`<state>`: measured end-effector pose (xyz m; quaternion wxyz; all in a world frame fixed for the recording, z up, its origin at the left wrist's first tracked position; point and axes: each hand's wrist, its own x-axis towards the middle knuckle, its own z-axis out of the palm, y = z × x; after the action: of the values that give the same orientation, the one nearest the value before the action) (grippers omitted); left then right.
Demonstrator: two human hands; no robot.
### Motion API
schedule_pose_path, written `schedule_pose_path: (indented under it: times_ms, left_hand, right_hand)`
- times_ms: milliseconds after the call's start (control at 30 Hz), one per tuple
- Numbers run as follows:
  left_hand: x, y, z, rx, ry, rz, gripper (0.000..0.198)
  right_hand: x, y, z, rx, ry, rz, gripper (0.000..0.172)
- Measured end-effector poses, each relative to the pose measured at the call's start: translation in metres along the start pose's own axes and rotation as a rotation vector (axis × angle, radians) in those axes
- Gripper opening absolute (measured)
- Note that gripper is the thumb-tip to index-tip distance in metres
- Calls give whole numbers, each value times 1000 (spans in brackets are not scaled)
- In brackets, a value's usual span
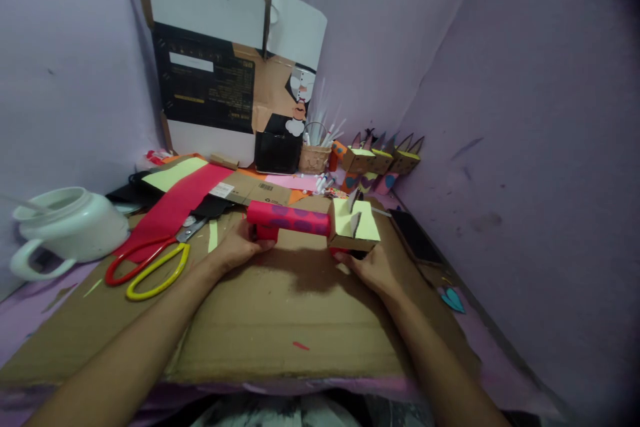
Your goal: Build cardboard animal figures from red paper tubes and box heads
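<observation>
A paper animal figure stands on the brown cardboard sheet. Its body is a red tube with purple spots, and its head is a cardboard box with a yellow-green top and two upright ears. My left hand is closed around the red leg piece at the tube's left end. Under the box head, my right hand grips the figure's lower right part, with its fingertips near a small red piece. The box partly hides what those fingers touch.
Scissors with red and yellow handles and a white pot lie left. Red paper is behind them. A phone lies right. Similar box-headed figures, a basket of sticks and an upright carton stand behind.
</observation>
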<state>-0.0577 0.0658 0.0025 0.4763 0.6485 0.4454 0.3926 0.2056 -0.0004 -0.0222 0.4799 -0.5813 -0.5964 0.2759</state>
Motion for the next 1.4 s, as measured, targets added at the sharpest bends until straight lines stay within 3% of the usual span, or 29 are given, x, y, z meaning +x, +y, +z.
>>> schedule_pose_path:
  times_ms: [333,567,933,1233,1400]
  left_hand:
    - [0,3,-1,-41,46,-14,37]
    - [0,4,-2,55,35,-35,34]
    - [-10,3,0,-11,16,-5,32]
    - [-14,6,1,223,82,26,25]
    - [-15,3,2,186,85,65,33]
  right_hand:
    - [-1,-4,-2,12,10,-25,30]
    - [2,3,0,50,52,17,26]
    - [0,0,2,41,68,44,24]
    - [1,-1,-1,32,53,27,30]
    - [-1,-7,-1,35,49,-2,30]
